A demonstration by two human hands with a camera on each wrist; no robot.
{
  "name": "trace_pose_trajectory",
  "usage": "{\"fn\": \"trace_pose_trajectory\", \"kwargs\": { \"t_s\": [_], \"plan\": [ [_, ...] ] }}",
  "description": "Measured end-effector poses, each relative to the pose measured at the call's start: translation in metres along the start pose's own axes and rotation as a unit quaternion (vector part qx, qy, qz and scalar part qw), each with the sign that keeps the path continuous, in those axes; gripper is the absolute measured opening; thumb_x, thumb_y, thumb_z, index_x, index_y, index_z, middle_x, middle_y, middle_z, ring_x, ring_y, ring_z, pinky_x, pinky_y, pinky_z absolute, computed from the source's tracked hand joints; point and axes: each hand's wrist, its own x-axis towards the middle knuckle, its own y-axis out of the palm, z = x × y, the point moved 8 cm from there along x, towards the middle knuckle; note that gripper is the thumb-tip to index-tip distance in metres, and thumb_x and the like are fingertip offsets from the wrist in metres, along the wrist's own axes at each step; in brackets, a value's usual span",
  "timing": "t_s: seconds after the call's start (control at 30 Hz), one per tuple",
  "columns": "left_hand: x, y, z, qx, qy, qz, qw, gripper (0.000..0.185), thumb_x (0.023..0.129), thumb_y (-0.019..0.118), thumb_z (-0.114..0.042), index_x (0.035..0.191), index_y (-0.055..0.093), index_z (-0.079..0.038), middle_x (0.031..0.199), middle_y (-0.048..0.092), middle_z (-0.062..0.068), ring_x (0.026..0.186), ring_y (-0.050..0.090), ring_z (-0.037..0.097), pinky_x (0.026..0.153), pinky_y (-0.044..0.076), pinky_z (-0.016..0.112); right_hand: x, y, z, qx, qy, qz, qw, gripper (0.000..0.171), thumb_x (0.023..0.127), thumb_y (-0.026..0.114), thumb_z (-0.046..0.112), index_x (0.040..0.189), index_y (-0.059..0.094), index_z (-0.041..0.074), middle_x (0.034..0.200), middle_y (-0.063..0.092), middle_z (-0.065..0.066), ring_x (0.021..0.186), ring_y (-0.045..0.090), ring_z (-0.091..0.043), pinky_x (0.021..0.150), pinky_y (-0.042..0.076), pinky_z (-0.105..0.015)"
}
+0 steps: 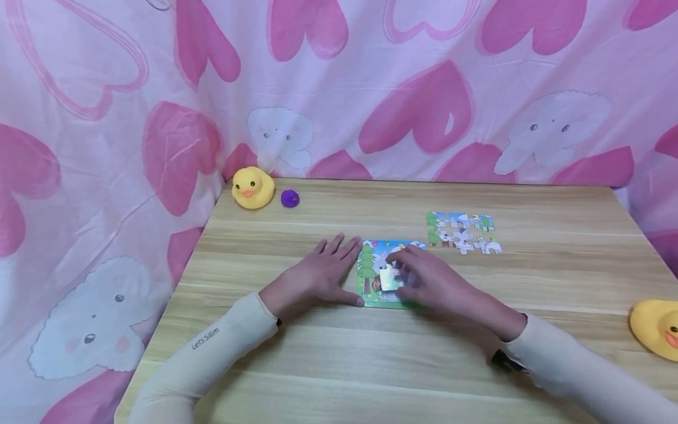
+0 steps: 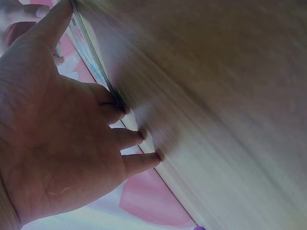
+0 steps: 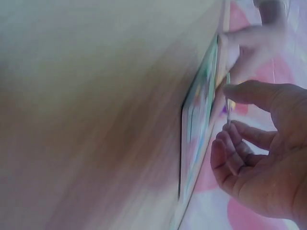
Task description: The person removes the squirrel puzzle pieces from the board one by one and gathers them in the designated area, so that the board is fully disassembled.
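A jigsaw puzzle board [image 1: 366, 265] with a green tree and blue sky lies flat on the table. My left hand [image 1: 322, 275] is spread beside its left edge, thumb and fingertips at the border. In the left wrist view, the left fingers [image 2: 136, 163] reach down to the wood. Over the board, my right hand [image 1: 439, 281] pinches a puzzle piece [image 1: 390, 280] between thumb and fingers. The right wrist view shows this piece [image 3: 228, 105] edge-on, held above the board [image 3: 196, 120]. The right hand hides the board's right part.
Several loose puzzle pieces [image 1: 462, 240] lie grouped behind the board, to the right. A yellow rubber duck [image 1: 254, 189] and a small purple duck [image 1: 289, 198] stand at the back left. Another yellow duck [image 1: 654, 327] sits at the right edge. A heart-patterned curtain [image 1: 413, 112] hangs behind the table.
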Motion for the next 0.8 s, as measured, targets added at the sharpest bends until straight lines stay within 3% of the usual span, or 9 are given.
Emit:
{"fn": "trace_pose_trajectory", "kwargs": {
  "t_s": [0.43, 0.8],
  "plan": [
    [-0.002, 0.002, 0.000, 0.002, -0.003, 0.006, 1.0000, 0.126, 0.084, 0.063, -0.085, 0.172, 0.000, -0.020, 0.181, -0.006, -0.002, 0.168, -0.006, 0.033, 0.136, 0.005, 0.059, -0.023, -0.041, -0.057, -0.020, -0.002, -0.043, 0.999, 0.058, 0.081, 0.089, 0.006, 0.134, 0.067, 0.011, 0.112, 0.068, 0.000, 0.105, 0.069, -0.021, 0.090, 0.063, -0.044],
    [0.000, 0.001, -0.001, 0.003, 0.002, 0.004, 1.0000, 0.127, 0.085, 0.062, -0.086, 0.172, -0.002, -0.019, 0.181, -0.007, -0.001, 0.168, -0.007, 0.033, 0.136, 0.005, 0.059, -0.022, -0.048, -0.085, -0.019, 0.034, -0.042, 0.998, 0.051, 0.083, 0.087, 0.003, 0.129, 0.065, 0.005, 0.113, 0.071, -0.008, 0.102, 0.065, -0.023, 0.090, 0.060, -0.046]
  ]
}}
